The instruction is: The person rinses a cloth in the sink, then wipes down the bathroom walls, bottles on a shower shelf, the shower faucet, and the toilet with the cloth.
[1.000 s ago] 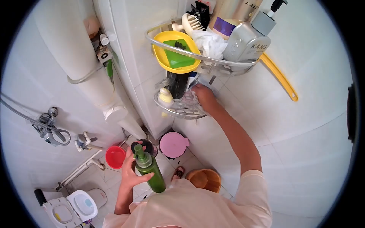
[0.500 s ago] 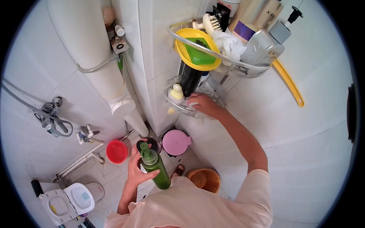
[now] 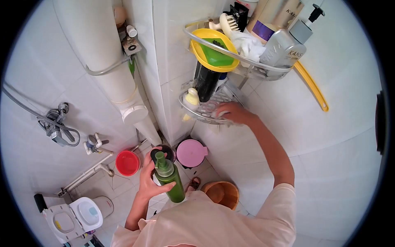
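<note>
Green pump bottle [image 3: 176, 187], one, is in the left hand [image 3: 150, 177], well below both shelves and in front of the shirt; the grip there is wrapped around its side. A dark round thing beside the bottle may be held too; I cannot tell. The right hand [image 3: 238, 113] is at the front of the lower wire shelf [image 3: 204, 119], its fingers drawn together, apparently pinching one white wad [image 3: 223, 113], too small to name surely.

Handling at the lower shelf looks partway: the pump bottle is off it, while one black bottle [image 3: 204, 85] and one pale yellow bottle [image 3: 191, 99] stand toward its left end, with one blue-topped item [image 3: 223, 76] partly hidden behind. The upper shelf [image 3: 263, 66] looks untouched, bearing one yellow soap dish [image 3: 198, 47] with one green block [image 3: 218, 54], one scalp brush [image 3: 227, 24], one crumpled white tissue [image 3: 249, 44], one silver KANS bottle [image 3: 284, 50] and one gold bottle [image 3: 275, 18]. On the floor are one red basin [image 3: 127, 163], one pink lid [image 3: 191, 153] and one wooden tub [image 3: 220, 194].
</note>
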Tool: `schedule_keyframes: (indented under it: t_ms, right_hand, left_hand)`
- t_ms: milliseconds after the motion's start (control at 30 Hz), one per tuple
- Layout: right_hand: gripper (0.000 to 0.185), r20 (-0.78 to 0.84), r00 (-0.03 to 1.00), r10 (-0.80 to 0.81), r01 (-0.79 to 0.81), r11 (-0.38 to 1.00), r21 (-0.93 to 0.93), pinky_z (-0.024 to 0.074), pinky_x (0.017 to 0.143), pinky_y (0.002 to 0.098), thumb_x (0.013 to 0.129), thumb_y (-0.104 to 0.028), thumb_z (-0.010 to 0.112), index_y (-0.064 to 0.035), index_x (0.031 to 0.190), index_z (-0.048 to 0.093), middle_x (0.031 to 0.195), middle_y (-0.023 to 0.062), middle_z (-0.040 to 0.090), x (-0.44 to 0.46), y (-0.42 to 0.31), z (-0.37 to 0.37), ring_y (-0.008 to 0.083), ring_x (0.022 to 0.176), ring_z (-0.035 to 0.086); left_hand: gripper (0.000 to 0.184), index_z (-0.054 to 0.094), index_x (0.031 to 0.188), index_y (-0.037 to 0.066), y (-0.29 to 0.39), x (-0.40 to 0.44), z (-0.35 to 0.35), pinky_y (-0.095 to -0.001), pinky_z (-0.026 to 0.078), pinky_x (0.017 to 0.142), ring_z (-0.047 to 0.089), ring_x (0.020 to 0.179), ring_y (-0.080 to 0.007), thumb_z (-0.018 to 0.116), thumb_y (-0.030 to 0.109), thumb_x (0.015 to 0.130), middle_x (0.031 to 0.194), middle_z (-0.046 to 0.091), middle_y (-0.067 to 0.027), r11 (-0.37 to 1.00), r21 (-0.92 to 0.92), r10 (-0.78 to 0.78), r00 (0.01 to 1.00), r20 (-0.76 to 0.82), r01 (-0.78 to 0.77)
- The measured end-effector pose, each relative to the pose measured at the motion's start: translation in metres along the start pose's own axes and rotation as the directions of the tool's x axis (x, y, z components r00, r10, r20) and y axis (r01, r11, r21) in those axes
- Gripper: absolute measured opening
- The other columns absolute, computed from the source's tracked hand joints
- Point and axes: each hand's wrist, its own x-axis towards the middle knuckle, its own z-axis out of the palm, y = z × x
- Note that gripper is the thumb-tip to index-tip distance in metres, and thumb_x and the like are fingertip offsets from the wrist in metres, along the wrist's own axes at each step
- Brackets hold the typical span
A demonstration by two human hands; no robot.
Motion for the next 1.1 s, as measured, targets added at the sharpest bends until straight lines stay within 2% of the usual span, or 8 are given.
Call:
schedule_keyframes:
  t_ms: [133,233,333,467,633,733,833,1100]
  right_hand:
    - [0.023,0.092,0.994,0.053,-0.054,0.998,0.009,0.0454,0.089,0.0355,0.071,-0.001,0.064,-0.0051,0.093,0.066,0.099,0.0113,0.064,0.001,-0.003,-0.009,0.0290,0.098,0.059]
    - [0.023,-0.018,0.990,-0.143,0.144,0.986,0.088,0.0454,0.090,0.0350,0.072,0.000,0.065,-0.0053,0.094,0.066,0.101,0.0111,0.065,0.029,-0.017,0.020,0.0279,0.100,0.060]
    - [0.023,-0.013,0.997,-0.077,0.078,0.974,0.211,0.0451,0.090,0.0344,0.074,0.001,0.063,-0.0055,0.096,0.067,0.104,0.0117,0.066,0.034,-0.018,0.018,0.0282,0.102,0.060]
    - [0.023,-0.259,0.966,0.026,-0.020,0.999,0.027,0.0463,0.087,0.0382,0.075,0.002,0.062,-0.0047,0.096,0.065,0.101,0.0127,0.064,0.003,-0.029,0.010,0.0312,0.098,0.059]
    - [0.018,-0.672,0.738,0.059,-0.274,0.937,-0.219,0.0476,0.083,0.0430,0.074,0.001,0.060,-0.0036,0.091,0.064,0.095,0.0140,0.060,-0.044,-0.066,0.000,0.0344,0.091,0.059]
    - [0.016,-0.664,0.729,0.169,-0.507,0.785,-0.357,0.0496,0.080,0.0420,0.073,0.000,0.059,-0.0032,0.088,0.064,0.094,0.0165,0.061,-0.020,-0.021,0.023,0.0343,0.089,0.061]
    - [0.016,-0.554,0.825,0.110,-0.416,0.783,-0.463,0.0514,0.075,0.0415,0.073,-0.002,0.058,-0.0032,0.088,0.064,0.092,0.0189,0.061,0.011,-0.003,0.032,0.0341,0.087,0.062]
    - [0.026,-0.620,0.783,0.054,-0.368,0.844,-0.390,0.0501,0.076,0.0411,0.074,0.004,0.054,-0.0053,0.097,0.064,0.095,0.0164,0.059,0.011,-0.001,0.025,0.0345,0.089,0.061]
  left_hand:
    - [0.071,0.058,0.116,-0.001,0.006,0.003,0.000,-0.0407,0.041,0.099,0.045,0.122,-0.0316,0.082,0.020,0.052,0.132,0.043,-0.0183,0.999,0.030,0.026,1.000,0.009,-0.026]
    - [0.072,0.058,0.116,-0.001,0.007,0.007,0.003,-0.0411,0.040,0.100,0.045,0.122,-0.0317,0.082,0.020,0.052,0.131,0.043,-0.0185,0.995,0.092,0.046,0.998,0.040,-0.049]
    - [0.072,0.058,0.117,-0.001,0.005,0.013,0.009,-0.0410,0.040,0.100,0.045,0.122,-0.0317,0.082,0.020,0.052,0.131,0.043,-0.0185,0.999,0.005,0.032,0.999,0.042,-0.032]
    - [0.074,0.056,0.119,-0.001,0.006,0.025,0.016,-0.0405,0.039,0.101,0.045,0.122,-0.0315,0.082,0.019,0.053,0.133,0.042,-0.0187,0.998,-0.046,0.051,0.996,0.079,-0.048]
    - [0.076,0.054,0.122,-0.003,0.028,0.055,0.024,-0.0405,0.038,0.104,0.043,0.124,-0.0311,0.082,0.019,0.054,0.135,0.040,-0.0190,0.970,-0.237,0.084,0.990,0.117,-0.054]
    - [0.077,0.053,0.123,-0.003,0.050,0.075,0.034,-0.0407,0.038,0.104,0.043,0.124,-0.0311,0.082,0.018,0.054,0.134,0.040,-0.0196,0.966,-0.257,0.054,0.977,0.208,0.001]
    - [0.077,0.052,0.124,-0.003,0.067,0.096,0.047,-0.0410,0.038,0.103,0.045,0.123,-0.0300,0.081,0.016,0.055,0.134,0.040,-0.0193,0.955,-0.292,0.111,0.969,0.221,-0.042]
    - [0.072,0.054,0.120,-0.004,0.082,0.150,0.070,-0.0383,0.036,0.103,0.047,0.123,-0.0287,0.080,0.015,0.055,0.136,0.039,-0.0182,0.953,-0.215,0.267,0.929,0.255,-0.215]
